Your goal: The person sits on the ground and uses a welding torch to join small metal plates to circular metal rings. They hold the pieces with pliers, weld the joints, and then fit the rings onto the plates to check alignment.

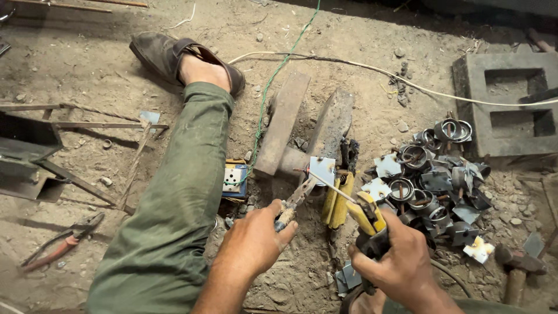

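While the left hand point(253, 241) clamps its fingers on pliers point(295, 202) gripping a small plate point(322, 170) over the anvil point(331, 125), the right hand point(401, 261) grips a holder point(367, 218) whose rod point(331, 184) slants up-left, its tip at the plate.

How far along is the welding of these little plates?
Done: a pile of ring-and-plate pieces lies right of the anvil bar. In hand: left hand grips pliers holding a square plate; right hand aims the yellow electrode holder. Left: loose plates near it.
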